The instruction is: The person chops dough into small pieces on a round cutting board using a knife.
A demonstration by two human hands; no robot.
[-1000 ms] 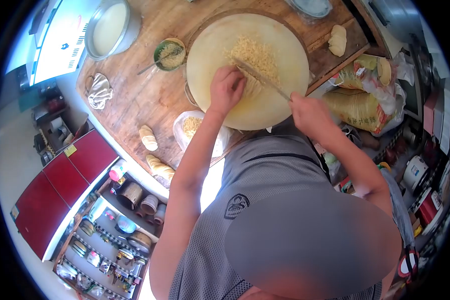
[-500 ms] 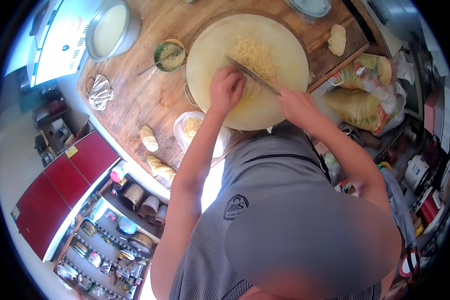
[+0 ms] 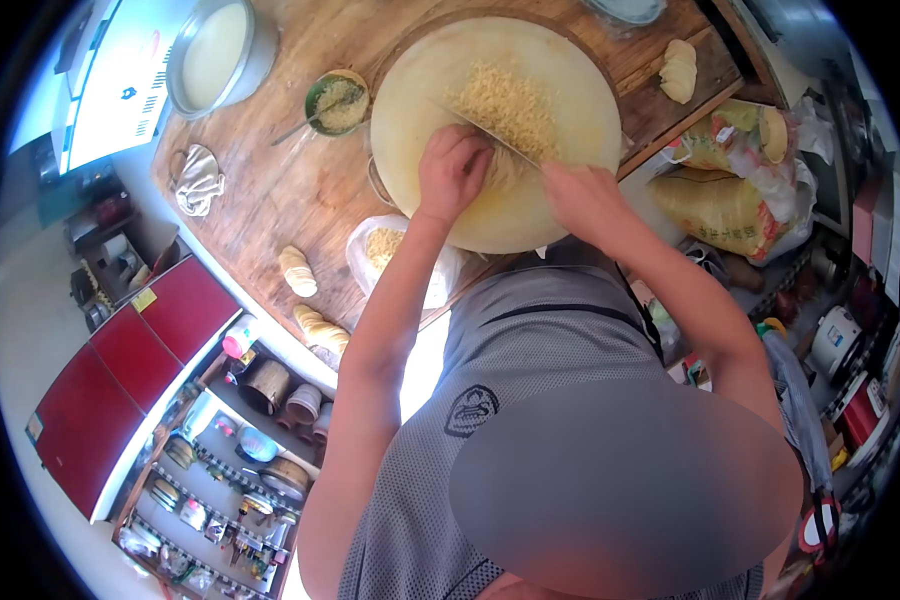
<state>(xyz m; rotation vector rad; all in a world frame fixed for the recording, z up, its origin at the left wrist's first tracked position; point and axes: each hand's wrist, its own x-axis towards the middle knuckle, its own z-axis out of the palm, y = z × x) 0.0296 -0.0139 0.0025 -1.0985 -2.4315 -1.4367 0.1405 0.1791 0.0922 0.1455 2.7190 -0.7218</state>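
The right hand (image 3: pixel 585 203) is closed tight around the handle of a big knife (image 3: pixel 500 143). The fingers are wrapped around it, so the handle is mostly hidden. The blade points away from the right hand, on a slant, and its far end reaches past the left hand (image 3: pixel 455 172).

The left hand is about half closed, with its fingers curled in. Its fingertips are right by the blade, next to some pale strips (image 3: pixel 510 172). The palm faces down and is hidden, so one cannot tell if the left hand is gripping the strips or only touching them.

The strips lie on a big round board (image 3: pixel 405 85), on the side of the blade that is closer to the person. A heap of little chopped bits (image 3: pixel 508 105) sits on the other side of the blade.

The board is on a brown wooden surface (image 3: pixel 260 200). To the left of the board is a green bowl (image 3: pixel 315 100) with small bits in it. A plastic bag (image 3: pixel 433 285) with more bits is near the left arm, and two pale rolls (image 3: pixel 297 271) lie to the left of the bag.
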